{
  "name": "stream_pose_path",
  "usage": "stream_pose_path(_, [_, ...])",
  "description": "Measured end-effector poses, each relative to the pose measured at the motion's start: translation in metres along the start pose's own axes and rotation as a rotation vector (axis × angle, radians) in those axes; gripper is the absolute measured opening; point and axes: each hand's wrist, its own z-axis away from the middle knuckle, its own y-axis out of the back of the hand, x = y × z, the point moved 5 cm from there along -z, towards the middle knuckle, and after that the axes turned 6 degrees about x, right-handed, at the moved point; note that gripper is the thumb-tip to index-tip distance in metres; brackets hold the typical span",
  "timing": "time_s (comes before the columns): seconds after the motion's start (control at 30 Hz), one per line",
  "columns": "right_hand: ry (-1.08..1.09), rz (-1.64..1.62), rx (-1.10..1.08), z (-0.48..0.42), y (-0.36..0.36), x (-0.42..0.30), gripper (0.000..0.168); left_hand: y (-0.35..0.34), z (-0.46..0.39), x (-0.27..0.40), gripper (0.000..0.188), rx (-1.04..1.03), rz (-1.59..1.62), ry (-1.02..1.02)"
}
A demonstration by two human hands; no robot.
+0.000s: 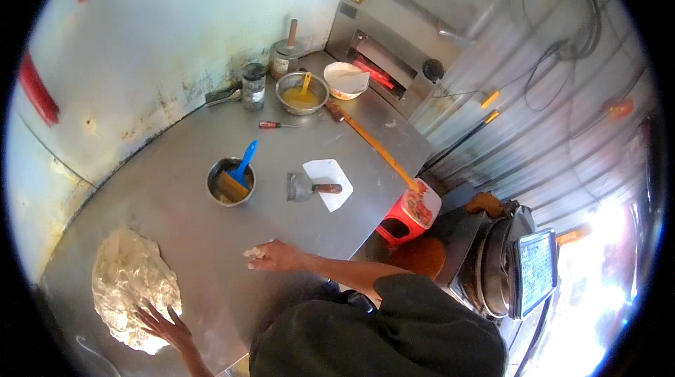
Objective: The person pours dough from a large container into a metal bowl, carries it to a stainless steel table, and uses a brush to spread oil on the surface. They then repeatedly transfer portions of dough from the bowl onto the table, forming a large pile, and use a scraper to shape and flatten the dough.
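A large, lumpy mass of pale dough lies at the left of the steel table. My left hand rests on its lower right edge with the fingers spread. Over the bare steel in front of me, my right hand holds a small piece of dough at its fingertips. Beyond that hand stands a metal bowl with a blue-handled brush leaning in it. To the bowl's right, a scraper lies with its dark handle across a white plastic sheet.
Toward the back are a screwdriver, a steel bowl of yellow liquid, a white bowl, a lidded jar and a steel machine. A long wooden-handled brush spans from the table to a red stool. Trays stand at right.
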Motion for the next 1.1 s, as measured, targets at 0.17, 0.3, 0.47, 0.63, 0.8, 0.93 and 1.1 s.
stream_pose_path(0.17, [-0.06,-0.117,0.024,0.011,0.031,0.009,0.047,0.023,0.02,0.022,0.062,-0.204,-0.04,0.099])
stream_pose_path(0.3, [-0.132,-0.221,0.155,0.022,0.074,0.028,0.042,0.023,0.029,0.021,0.061,-0.316,-0.06,0.14])
stream_pose_path(0.47, [-0.328,-0.454,0.46,0.029,0.205,0.115,0.029,0.042,0.052,0.051,0.056,-0.247,-0.049,0.154])
stream_pose_path(0.63, [-0.522,-0.331,0.757,-0.007,0.377,0.176,0.03,0.064,0.076,0.057,0.059,-0.262,-0.104,0.207])
stream_pose_path(0.8, [-0.695,-0.083,0.893,-0.031,0.455,0.267,0.023,0.055,0.082,0.049,0.06,-0.274,-0.118,0.167])
stream_pose_path(0.93, [-0.784,0.01,0.889,-0.053,0.462,0.293,0.027,0.06,0.095,0.042,0.06,-0.243,-0.182,0.153])
stream_pose_path(1.1, [-1.127,0.225,0.67,-0.049,0.484,0.335,0.026,0.089,0.074,0.073,0.059,-0.271,-0.113,0.178])
